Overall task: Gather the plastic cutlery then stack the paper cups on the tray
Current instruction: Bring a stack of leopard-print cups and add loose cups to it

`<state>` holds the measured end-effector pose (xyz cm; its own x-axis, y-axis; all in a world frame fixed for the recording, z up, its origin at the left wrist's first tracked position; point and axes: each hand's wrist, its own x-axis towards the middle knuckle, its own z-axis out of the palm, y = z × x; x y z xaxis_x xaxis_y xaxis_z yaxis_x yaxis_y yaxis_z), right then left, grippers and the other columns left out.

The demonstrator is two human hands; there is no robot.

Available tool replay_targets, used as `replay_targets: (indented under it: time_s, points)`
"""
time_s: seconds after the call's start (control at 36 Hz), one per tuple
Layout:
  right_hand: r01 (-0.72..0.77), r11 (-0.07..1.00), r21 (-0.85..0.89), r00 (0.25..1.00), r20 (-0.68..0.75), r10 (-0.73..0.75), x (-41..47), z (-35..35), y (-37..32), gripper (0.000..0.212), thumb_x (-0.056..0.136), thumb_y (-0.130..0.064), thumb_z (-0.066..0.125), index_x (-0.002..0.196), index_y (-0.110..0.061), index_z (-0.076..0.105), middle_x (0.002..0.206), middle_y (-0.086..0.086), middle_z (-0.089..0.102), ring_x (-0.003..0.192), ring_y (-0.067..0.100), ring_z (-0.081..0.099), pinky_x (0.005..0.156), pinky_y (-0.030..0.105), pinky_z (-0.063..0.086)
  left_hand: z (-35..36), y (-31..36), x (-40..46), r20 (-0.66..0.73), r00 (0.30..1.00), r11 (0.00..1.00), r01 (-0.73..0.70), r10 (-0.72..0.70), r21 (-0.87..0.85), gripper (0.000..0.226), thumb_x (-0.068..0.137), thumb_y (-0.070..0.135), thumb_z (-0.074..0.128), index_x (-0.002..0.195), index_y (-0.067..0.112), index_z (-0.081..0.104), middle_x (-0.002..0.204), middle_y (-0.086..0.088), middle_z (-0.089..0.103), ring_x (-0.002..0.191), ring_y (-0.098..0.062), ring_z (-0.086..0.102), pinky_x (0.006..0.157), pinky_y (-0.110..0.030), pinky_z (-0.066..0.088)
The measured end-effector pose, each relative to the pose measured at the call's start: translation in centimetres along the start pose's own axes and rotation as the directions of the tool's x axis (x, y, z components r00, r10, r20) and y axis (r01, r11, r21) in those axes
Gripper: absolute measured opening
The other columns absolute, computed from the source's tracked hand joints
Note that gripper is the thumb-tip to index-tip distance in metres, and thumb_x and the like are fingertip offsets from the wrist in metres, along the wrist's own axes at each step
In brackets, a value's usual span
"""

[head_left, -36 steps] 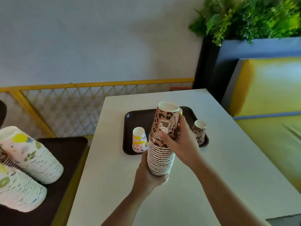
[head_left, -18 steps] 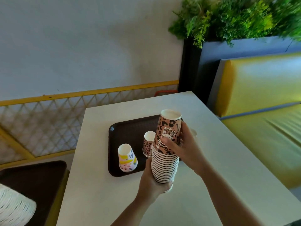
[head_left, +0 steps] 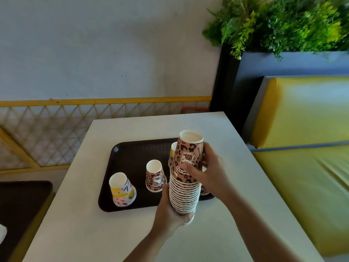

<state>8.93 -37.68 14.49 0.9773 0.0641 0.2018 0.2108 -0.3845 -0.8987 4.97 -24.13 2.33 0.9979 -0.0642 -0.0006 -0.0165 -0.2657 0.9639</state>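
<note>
Brown tray point(head_left: 132, 154) on the white table point(head_left: 105, 233) bears a floral cup point(head_left: 122, 190) and a leopard cup point(head_left: 155, 176), while the left hand point(head_left: 168, 210) and right hand point(head_left: 207, 174) still grip the inverted cup stack point(head_left: 186, 178), hiding cups behind; the view has shifted right.

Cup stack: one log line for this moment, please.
cup stack inverted, held above table | left hand grips base | right hand grips top cup | tray: loose cups remain

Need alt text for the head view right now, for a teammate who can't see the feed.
Both hands hold an upside-down stack of paper cups above a white table: the left hand grips its base, the right hand its leopard-print top. On the brown tray behind stand a leopard cup and a floral cup, both inverted.
</note>
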Motion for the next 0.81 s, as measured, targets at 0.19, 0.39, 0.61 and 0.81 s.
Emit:
replay_targets:
  time_s: [0.19, 0.39, 0.61, 0.81]
  points:
    - [0.056, 0.998, 0.028, 0.998, 0.025, -0.057, 0.7, -2.2, 1.5, 0.052, 0.071, -0.026, 0.077, 0.110, -0.033, 0.043, 0.097, -0.026, 0.057, 0.091, -0.007, 0.059, 0.074, 0.009, 0.050, 2.7, 0.5, 0.6, -0.047, 0.999, 1.000, 0.015, -0.015, 0.013, 0.088, 0.042, 0.044, 0.081, 0.117, 0.047, 0.034, 0.113, 0.022, 0.056, 0.102, 0.016, 0.053, 0.074, -0.002, 0.044]
    - [0.084, 0.995, 0.044, 0.996, 0.022, -0.085, 1.1, -4.0, 1.6, 0.044, 0.073, -0.028, 0.074, 0.105, -0.035, 0.046, 0.095, -0.025, 0.059, 0.088, -0.007, 0.061, 0.075, 0.013, 0.051, 4.1, 0.6, 0.6, -0.075, 0.997, 0.999, 0.028, -0.027, 0.016, 0.088, 0.042, 0.043, 0.082, 0.117, 0.044, 0.036, 0.114, 0.023, 0.056, 0.103, 0.015, 0.053, 0.077, -0.003, 0.044]
    - [0.074, 0.969, 0.235, 0.997, 0.006, -0.078, 1.9, -5.9, 0.9, 0.040, 0.075, -0.037, 0.071, 0.109, -0.026, 0.053, 0.101, -0.011, 0.068, 0.094, 0.005, 0.066, 0.077, 0.030, 0.057, 5.0, 0.1, 0.2, -0.111, 0.993, 0.998, 0.048, -0.045, 0.027, 0.088, 0.043, 0.043, 0.082, 0.118, 0.044, 0.037, 0.113, 0.020, 0.060, 0.101, 0.009, 0.058, 0.077, -0.009, 0.048]
    - [0.103, 0.815, 0.570, 0.975, -0.220, 0.031, 4.1, -8.5, 1.2, 0.052, 0.069, -0.036, 0.067, 0.115, -0.014, 0.055, 0.107, 0.001, 0.068, 0.101, 0.018, 0.066, 0.082, 0.034, 0.055, 4.8, 0.6, -0.4, -0.171, 0.984, 0.999, 0.048, -0.047, 0.004, 0.085, 0.042, 0.044, 0.080, 0.116, 0.039, 0.038, 0.111, 0.020, 0.058, 0.100, 0.013, 0.056, 0.072, -0.003, 0.045]
